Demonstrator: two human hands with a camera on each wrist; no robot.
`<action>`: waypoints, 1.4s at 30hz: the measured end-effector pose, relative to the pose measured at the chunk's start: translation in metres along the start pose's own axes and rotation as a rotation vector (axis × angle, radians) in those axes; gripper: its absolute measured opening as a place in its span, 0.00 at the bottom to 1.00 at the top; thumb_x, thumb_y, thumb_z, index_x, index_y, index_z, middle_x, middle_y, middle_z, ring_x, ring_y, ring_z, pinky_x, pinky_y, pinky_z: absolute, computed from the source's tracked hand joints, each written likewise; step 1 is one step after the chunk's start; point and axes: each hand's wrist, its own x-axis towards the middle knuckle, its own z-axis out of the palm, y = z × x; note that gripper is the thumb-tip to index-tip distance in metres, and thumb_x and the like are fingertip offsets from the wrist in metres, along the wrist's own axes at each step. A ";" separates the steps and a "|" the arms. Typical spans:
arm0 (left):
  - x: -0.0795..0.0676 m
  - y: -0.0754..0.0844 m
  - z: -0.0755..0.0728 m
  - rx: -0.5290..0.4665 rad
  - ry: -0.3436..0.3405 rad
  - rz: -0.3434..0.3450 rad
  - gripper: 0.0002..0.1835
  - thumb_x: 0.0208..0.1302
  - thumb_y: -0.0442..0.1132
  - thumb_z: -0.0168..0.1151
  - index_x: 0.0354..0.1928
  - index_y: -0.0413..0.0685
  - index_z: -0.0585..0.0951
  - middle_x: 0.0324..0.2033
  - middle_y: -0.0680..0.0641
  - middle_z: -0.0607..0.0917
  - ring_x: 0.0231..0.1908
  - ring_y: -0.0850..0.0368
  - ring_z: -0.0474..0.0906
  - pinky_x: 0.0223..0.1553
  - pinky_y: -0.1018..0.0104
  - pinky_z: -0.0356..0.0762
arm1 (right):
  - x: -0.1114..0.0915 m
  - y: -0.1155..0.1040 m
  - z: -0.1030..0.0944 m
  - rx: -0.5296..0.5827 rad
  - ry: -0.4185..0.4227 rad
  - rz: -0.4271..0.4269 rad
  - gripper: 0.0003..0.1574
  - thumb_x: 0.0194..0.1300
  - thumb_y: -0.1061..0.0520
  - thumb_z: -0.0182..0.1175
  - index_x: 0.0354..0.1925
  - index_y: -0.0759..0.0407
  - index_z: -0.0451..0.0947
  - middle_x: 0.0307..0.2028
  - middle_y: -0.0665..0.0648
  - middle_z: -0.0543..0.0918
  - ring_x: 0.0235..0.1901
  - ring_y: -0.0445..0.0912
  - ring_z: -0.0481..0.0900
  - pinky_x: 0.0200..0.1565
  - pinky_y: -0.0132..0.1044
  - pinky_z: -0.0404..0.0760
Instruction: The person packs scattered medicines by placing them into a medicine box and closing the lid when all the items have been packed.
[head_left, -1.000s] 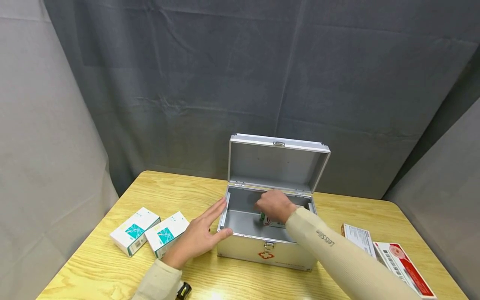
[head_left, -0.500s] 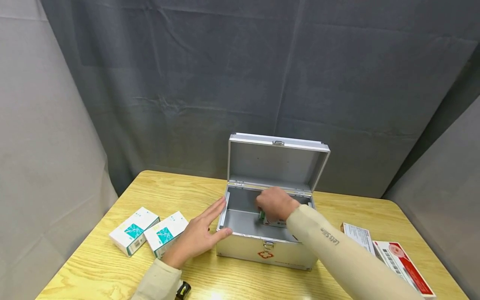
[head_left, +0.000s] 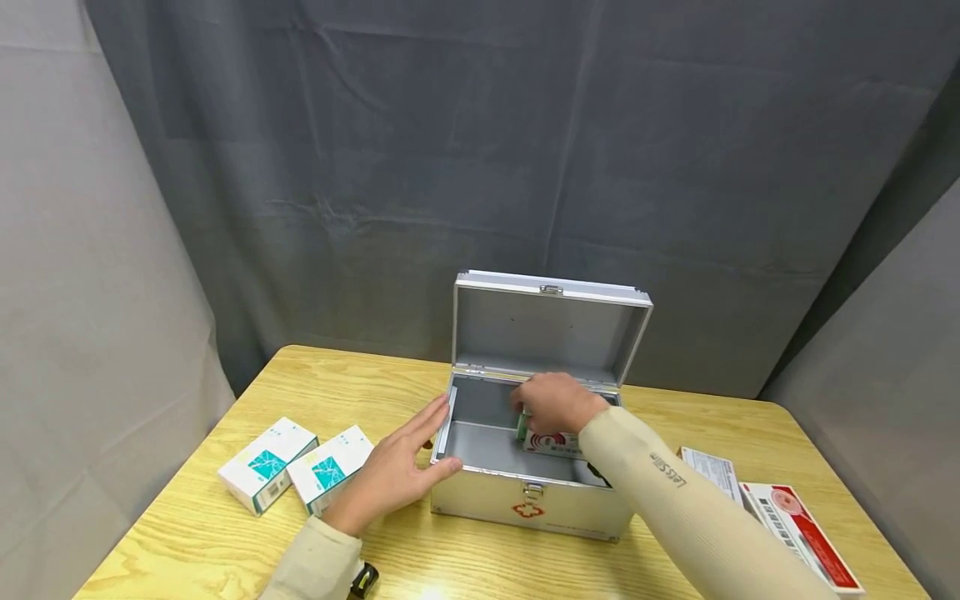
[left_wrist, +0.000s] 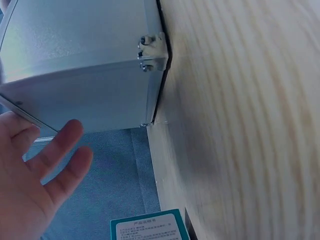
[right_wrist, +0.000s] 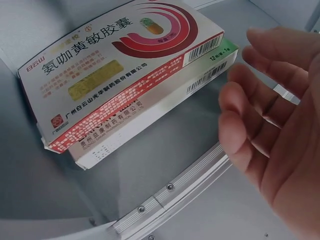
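An aluminium first-aid case [head_left: 487, 500] with a red cross emblem stands on the table, lid raised. My left hand [head_left: 397, 475] has its fingers spread along the left rim; in the left wrist view its fingertips reach the case side [left_wrist: 95, 97]. Inside the case, my right hand [head_left: 555, 402] hovers over two medicine boxes. The right wrist view has the upper, white-and-red capsule box [right_wrist: 100, 75] lying on a white-and-green box [right_wrist: 150, 120]. Loosely bent fingers [right_wrist: 235, 132] of that hand are apart from both boxes, holding nothing.
Two white-and-teal boxes, one [head_left: 273, 462] beside the other [head_left: 330, 471], lie on the left of the table. At right are a white box [head_left: 712, 475] and a red-and-white box [head_left: 806, 533]. The upright lid [head_left: 551, 333] rises behind my right hand.
My right hand has shifted slightly right and off the boxes, so more of the red-patterned capsule box shows. The left hand stays at the case's rim.
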 end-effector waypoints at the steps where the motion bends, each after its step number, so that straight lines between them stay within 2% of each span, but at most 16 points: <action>1: 0.000 0.000 0.000 0.000 -0.005 -0.002 0.43 0.56 0.69 0.48 0.70 0.60 0.53 0.70 0.67 0.46 0.69 0.55 0.55 0.63 0.47 0.62 | 0.000 0.001 0.000 0.012 -0.004 0.003 0.15 0.51 0.55 0.64 0.41 0.49 0.82 0.36 0.47 0.85 0.35 0.42 0.80 0.41 0.40 0.80; 4: 0.002 -0.002 -0.002 0.021 -0.012 -0.017 0.44 0.55 0.72 0.46 0.70 0.61 0.53 0.70 0.68 0.46 0.68 0.56 0.56 0.63 0.47 0.62 | 0.002 0.002 0.000 0.035 -0.008 0.011 0.14 0.54 0.54 0.63 0.41 0.50 0.82 0.37 0.48 0.85 0.35 0.42 0.80 0.40 0.39 0.80; 5: 0.003 -0.003 -0.003 0.024 -0.011 -0.020 0.44 0.55 0.72 0.46 0.70 0.62 0.53 0.70 0.68 0.47 0.65 0.57 0.62 0.61 0.48 0.65 | 0.002 0.003 -0.001 0.043 -0.005 0.012 0.13 0.55 0.54 0.62 0.41 0.50 0.82 0.37 0.48 0.85 0.35 0.42 0.80 0.40 0.39 0.80; 7: 0.004 -0.004 -0.003 0.025 -0.011 -0.022 0.43 0.55 0.71 0.48 0.70 0.62 0.54 0.70 0.66 0.49 0.55 0.60 0.74 0.54 0.53 0.73 | 0.003 0.004 -0.002 0.062 0.005 0.014 0.12 0.55 0.55 0.61 0.40 0.50 0.82 0.36 0.48 0.85 0.34 0.41 0.80 0.38 0.39 0.79; 9: 0.005 -0.006 -0.003 0.030 -0.013 -0.022 0.42 0.56 0.70 0.49 0.70 0.62 0.54 0.70 0.64 0.51 0.42 0.64 0.78 0.45 0.59 0.75 | 0.004 0.005 -0.004 0.079 0.018 0.015 0.11 0.56 0.55 0.60 0.40 0.51 0.82 0.35 0.48 0.85 0.33 0.41 0.79 0.37 0.39 0.79; 11: 0.006 -0.007 -0.003 0.034 -0.013 -0.024 0.42 0.56 0.68 0.51 0.70 0.62 0.54 0.70 0.64 0.52 0.40 0.64 0.78 0.44 0.60 0.76 | 0.005 0.006 -0.006 0.096 0.026 0.017 0.10 0.57 0.54 0.60 0.40 0.51 0.82 0.34 0.48 0.84 0.32 0.41 0.79 0.38 0.40 0.79; 16: 0.010 -0.007 -0.003 0.047 -0.031 -0.033 0.42 0.55 0.70 0.49 0.69 0.64 0.55 0.70 0.67 0.52 0.34 0.67 0.77 0.35 0.69 0.74 | 0.002 0.010 -0.011 0.139 0.020 0.049 0.12 0.58 0.53 0.61 0.42 0.52 0.81 0.36 0.48 0.84 0.34 0.41 0.79 0.40 0.40 0.79; 18: 0.012 -0.006 -0.003 0.043 -0.044 -0.033 0.43 0.53 0.73 0.48 0.69 0.65 0.56 0.69 0.68 0.53 0.23 0.71 0.70 0.27 0.75 0.67 | 0.000 0.012 -0.012 0.153 0.022 0.060 0.12 0.58 0.53 0.60 0.42 0.52 0.81 0.35 0.48 0.84 0.33 0.40 0.78 0.39 0.39 0.79; 26: 0.016 -0.007 -0.004 0.062 -0.044 -0.018 0.44 0.51 0.75 0.46 0.69 0.64 0.57 0.69 0.67 0.54 0.26 0.74 0.70 0.28 0.77 0.67 | -0.009 0.021 -0.019 0.235 0.046 0.107 0.12 0.59 0.54 0.59 0.43 0.52 0.80 0.27 0.47 0.80 0.25 0.40 0.72 0.33 0.36 0.74; 35: 0.020 -0.016 -0.003 0.044 -0.041 -0.027 0.44 0.52 0.74 0.47 0.69 0.65 0.55 0.69 0.66 0.53 0.27 0.74 0.71 0.30 0.74 0.69 | -0.024 0.015 -0.025 0.219 0.073 0.104 0.12 0.59 0.53 0.58 0.43 0.50 0.81 0.22 0.43 0.76 0.24 0.38 0.70 0.30 0.33 0.71; 37: 0.020 -0.018 -0.002 0.043 -0.033 -0.025 0.43 0.53 0.74 0.47 0.69 0.66 0.55 0.70 0.66 0.53 0.29 0.74 0.72 0.34 0.72 0.71 | -0.026 0.015 -0.027 0.223 0.086 0.100 0.12 0.60 0.53 0.57 0.43 0.50 0.81 0.20 0.44 0.75 0.22 0.38 0.69 0.30 0.33 0.70; 40: 0.020 -0.022 -0.002 0.035 -0.034 -0.019 0.43 0.53 0.74 0.46 0.69 0.67 0.53 0.70 0.67 0.52 0.29 0.73 0.73 0.35 0.72 0.72 | -0.030 0.017 -0.031 0.243 0.100 0.095 0.12 0.61 0.53 0.57 0.43 0.50 0.81 0.17 0.45 0.73 0.19 0.37 0.65 0.29 0.33 0.68; 42: 0.021 -0.023 -0.001 0.033 -0.030 -0.013 0.43 0.53 0.74 0.46 0.69 0.67 0.53 0.70 0.67 0.52 0.38 0.70 0.77 0.43 0.66 0.75 | -0.034 0.020 -0.032 0.264 0.113 0.095 0.12 0.61 0.54 0.57 0.43 0.50 0.80 0.16 0.46 0.71 0.17 0.37 0.64 0.27 0.32 0.67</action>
